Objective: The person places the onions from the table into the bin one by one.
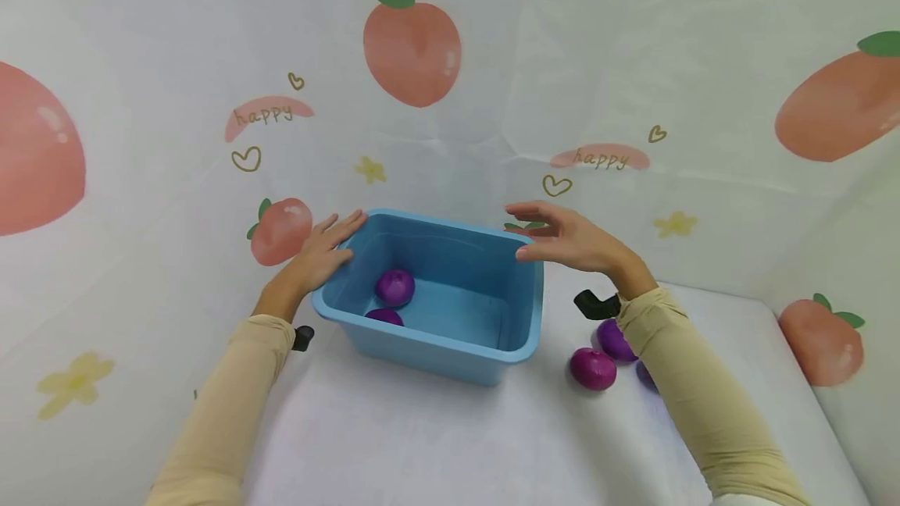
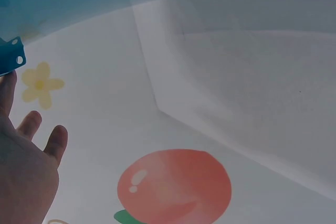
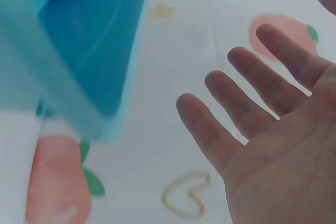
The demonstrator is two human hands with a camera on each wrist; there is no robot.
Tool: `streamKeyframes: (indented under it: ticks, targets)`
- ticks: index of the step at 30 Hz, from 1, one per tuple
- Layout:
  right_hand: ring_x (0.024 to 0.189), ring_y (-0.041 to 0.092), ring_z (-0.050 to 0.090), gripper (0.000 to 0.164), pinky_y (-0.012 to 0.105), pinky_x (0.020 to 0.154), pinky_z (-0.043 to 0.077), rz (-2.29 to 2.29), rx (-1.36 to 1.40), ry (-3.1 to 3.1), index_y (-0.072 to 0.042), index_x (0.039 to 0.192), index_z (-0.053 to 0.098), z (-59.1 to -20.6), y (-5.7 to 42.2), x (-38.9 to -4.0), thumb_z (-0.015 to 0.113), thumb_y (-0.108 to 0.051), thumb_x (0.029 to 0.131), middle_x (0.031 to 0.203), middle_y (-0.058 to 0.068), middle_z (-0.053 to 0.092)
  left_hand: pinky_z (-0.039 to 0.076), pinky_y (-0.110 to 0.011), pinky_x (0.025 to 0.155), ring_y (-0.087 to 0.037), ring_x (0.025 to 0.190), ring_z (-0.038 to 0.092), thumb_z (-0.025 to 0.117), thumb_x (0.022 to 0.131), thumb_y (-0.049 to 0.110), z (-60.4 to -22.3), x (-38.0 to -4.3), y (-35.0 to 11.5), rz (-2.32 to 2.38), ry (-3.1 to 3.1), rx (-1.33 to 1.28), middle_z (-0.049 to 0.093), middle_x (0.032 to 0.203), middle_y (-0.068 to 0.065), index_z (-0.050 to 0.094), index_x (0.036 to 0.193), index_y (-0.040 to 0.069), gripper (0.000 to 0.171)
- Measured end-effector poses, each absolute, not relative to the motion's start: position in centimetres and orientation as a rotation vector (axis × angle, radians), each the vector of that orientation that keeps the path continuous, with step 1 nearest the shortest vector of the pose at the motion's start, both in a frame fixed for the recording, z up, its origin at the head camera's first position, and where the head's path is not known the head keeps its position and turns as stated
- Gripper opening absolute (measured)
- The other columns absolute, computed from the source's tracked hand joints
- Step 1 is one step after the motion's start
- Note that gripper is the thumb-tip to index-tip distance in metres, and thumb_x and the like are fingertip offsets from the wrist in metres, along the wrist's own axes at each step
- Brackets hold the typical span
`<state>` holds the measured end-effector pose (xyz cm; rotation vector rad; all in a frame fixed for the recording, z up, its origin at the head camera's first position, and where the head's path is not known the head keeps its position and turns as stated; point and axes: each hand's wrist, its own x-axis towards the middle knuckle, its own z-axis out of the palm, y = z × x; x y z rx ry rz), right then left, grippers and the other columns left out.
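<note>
A light blue plastic bin [image 1: 432, 350] stands on the white table with its inside facing me; two purple onions [image 1: 395, 288] lie in its left part, one half hidden by the front wall. On the left rim rests my left hand [image 1: 319, 256], fingers stretched toward the back corner. Its fingertips reach a blue edge with small holes in the left wrist view. My right hand [image 1: 573, 239] hovers by the back right corner, holding nothing. The right wrist view shows that hand's fingers [image 3: 231, 103] spread and apart from the bin.
Several more purple onions lie on the table right of the bin, a reddish-purple onion [image 1: 593, 369] foremost and others partly behind my right sleeve [image 1: 696, 397]. A white cloth backdrop [image 1: 485, 84] printed with peaches rises behind the table.
</note>
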<state>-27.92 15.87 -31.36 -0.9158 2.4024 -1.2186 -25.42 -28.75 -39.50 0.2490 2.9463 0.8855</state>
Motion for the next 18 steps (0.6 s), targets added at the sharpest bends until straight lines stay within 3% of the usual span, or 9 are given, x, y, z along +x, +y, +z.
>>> streamKeyframes:
  ticks: [4, 6, 9, 15, 18]
  targets:
    - [0.138, 0.033, 0.055, 0.070, 0.056, 0.109, 0.050, -1.237, -0.841, 2.517, -0.023, 0.152, 0.046, -31.5, 18.8, -27.0, 0.078, -0.026, 0.089, 0.156, -0.001, 0.049, 0.007, -0.080, 0.118, -0.040, 0.161, 0.001, 0.039, 0.096, 0.023, -39.7, -25.5, -28.7, 0.888, 2.944, 0.249, 0.016, 0.173, 0.009, 0.021, 0.162, 0.037, 0.071]
    - [0.138, 0.022, 0.056, 0.069, 0.050, 0.111, 0.049, -1.231, -0.836, 2.564, -0.023, 0.152, 0.047, -31.6, 20.2, -26.5, 0.077, -0.024, 0.090, 0.155, -0.002, 0.051, 0.007, -0.081, 0.118, -0.040, 0.161, 0.000, 0.039, 0.095, 0.023, -39.8, -25.5, -28.6, 0.892, 2.941, 0.248, 0.015, 0.173, 0.009, 0.021, 0.162, 0.038, 0.071]
    - [0.138, 0.016, 0.053, 0.068, 0.037, 0.113, 0.048, -1.242, -0.832, 2.593, -0.020, 0.152, 0.047, -32.1, 22.1, -25.8, 0.076, -0.018, 0.090, 0.153, 0.000, 0.051, 0.010, -0.081, 0.117, -0.040, 0.161, 0.000, 0.039, 0.095, 0.023, -39.7, -25.6, -28.6, 0.905, 2.935, 0.240, 0.015, 0.173, 0.010, 0.020, 0.162, 0.038, 0.071]
    - [0.141, 0.024, 0.050, 0.065, 0.011, 0.105, 0.046, -1.222, -0.703, 2.662, -0.018, 0.150, 0.048, -33.9, 25.3, -24.4, 0.076, -0.019, 0.091, 0.153, 0.002, 0.051, 0.010, -0.082, 0.116, -0.039, 0.161, -0.002, 0.039, 0.095, 0.023, -39.7, -25.6, -28.8, 0.927, 2.929, 0.242, 0.015, 0.172, 0.011, 0.020, 0.162, 0.040, 0.072]
    - [0.134, 0.009, 0.054, 0.064, 0.008, 0.102, 0.046, -1.260, -0.633, 2.690, -0.016, 0.149, 0.049, -35.0, 26.7, -23.9, 0.076, -0.018, 0.091, 0.153, 0.006, 0.052, 0.010, -0.082, 0.116, -0.039, 0.161, -0.002, 0.039, 0.095, 0.023, -39.6, -25.8, -28.8, 0.928, 2.929, 0.243, 0.015, 0.172, 0.010, 0.020, 0.162, 0.040, 0.072]
